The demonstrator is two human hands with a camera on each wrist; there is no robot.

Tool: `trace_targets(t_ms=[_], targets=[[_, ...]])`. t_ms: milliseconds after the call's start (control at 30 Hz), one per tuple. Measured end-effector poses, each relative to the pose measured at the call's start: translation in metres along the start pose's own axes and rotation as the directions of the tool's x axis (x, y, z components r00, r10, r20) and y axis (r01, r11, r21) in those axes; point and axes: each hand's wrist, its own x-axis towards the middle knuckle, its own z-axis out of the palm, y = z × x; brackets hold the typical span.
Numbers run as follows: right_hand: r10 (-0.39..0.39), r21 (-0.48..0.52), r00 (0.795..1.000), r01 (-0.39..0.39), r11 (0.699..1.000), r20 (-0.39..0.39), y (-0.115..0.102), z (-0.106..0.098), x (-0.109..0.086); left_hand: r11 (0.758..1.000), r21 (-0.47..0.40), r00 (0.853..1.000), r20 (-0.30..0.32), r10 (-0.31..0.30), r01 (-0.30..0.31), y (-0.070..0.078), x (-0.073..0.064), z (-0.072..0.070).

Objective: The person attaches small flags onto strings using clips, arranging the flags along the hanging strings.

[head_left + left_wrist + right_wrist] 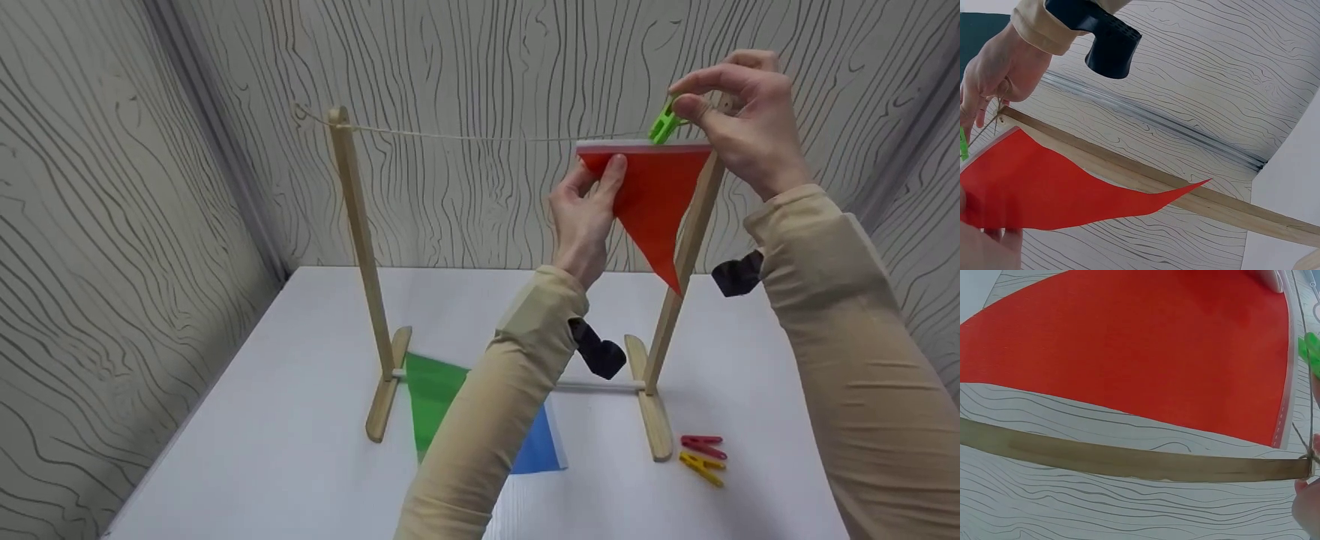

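Note:
My left hand pinches a red triangular pennant near its upper left corner, thumb in front. The pennant's white top edge lies along the string, and its tip hangs down beside the right post. Between thumb and fingers my right hand holds a green clothespin, its jaw end right at the pennant's top edge and the string. In the right wrist view the clothespin shows beside the white strip, and the string's knot sits at the post's end.
The left wooden post bears the string's other end. Beneath, on the white table, lie a green pennant and a blue one, partly behind my left forearm. Red and yellow clothespins lie by the right foot.

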Motion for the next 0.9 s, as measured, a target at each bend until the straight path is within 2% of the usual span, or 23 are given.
trace_targets(t_ms=[233, 333, 900], targets=[[-0.042, -0.041, 0.998, 0.044, 0.998, 0.038, -0.0019, 0.0018, 0.0010, 1.000, -0.002, 1.000, 0.004, 0.004, -0.004, 0.0005, -0.0009, 0.0007], [-0.044, -0.047, 0.998, 0.045, 0.998, 0.042, -0.0026, 0.0012, -0.0003, 1.000, 0.013, 1.000, 0.006, -0.001, 0.001, 0.0005, -0.0010, 0.0011], [-0.040, -0.109, 0.993, 0.052, 0.993, 0.108, -0.0029, -0.0016, 0.0002, 1.000, -0.023, 1.000, -0.004, -0.004, 0.004, 0.0022, -0.0001, 0.0040]])
